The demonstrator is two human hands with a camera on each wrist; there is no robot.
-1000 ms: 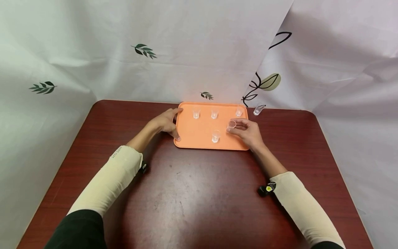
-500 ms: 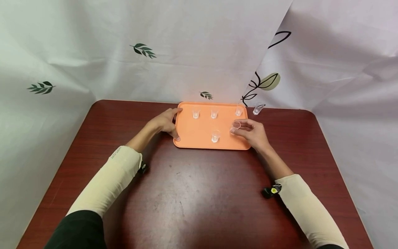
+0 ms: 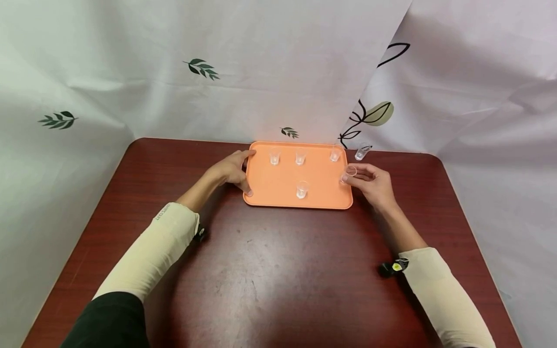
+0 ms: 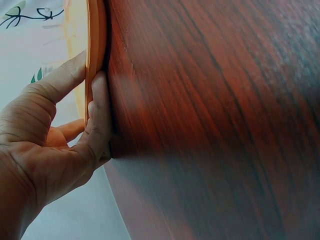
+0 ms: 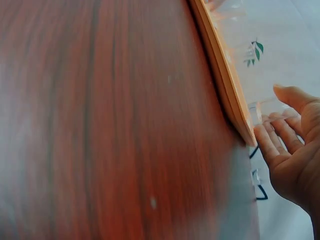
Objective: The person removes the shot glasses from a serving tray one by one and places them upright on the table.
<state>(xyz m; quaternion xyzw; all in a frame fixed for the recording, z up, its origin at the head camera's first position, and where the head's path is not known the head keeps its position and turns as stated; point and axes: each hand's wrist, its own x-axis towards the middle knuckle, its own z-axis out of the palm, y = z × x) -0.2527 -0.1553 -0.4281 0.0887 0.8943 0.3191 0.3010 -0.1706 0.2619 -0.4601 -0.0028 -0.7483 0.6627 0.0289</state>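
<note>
A flat orange tray [image 3: 271, 189] lies near the table's back edge. My left hand [image 3: 232, 170] grips its left end; in the left wrist view the thumb is on the upper side of the rim and fingers reach beneath. At the tray's right edge my right hand [image 3: 376, 186] holds a small clear plastic cup [image 3: 351, 171] between thumb and fingers. Three similar cups line the tray's back: one cup [image 3: 274, 158] at left, a middle cup [image 3: 300, 157] and a right cup [image 3: 335, 154]. Another cup [image 3: 302, 190] stands nearer the front.
One more clear cup [image 3: 362, 152] is on the dark red-brown table [image 3: 261, 270], just past the tray's back right corner. A white sheet [image 3: 243, 96] with leaf prints rises behind the table and at its sides.
My right hand has moved right with the held cup, from inside the tray to its right edge. My left hand and the other cups have stayed put.
</note>
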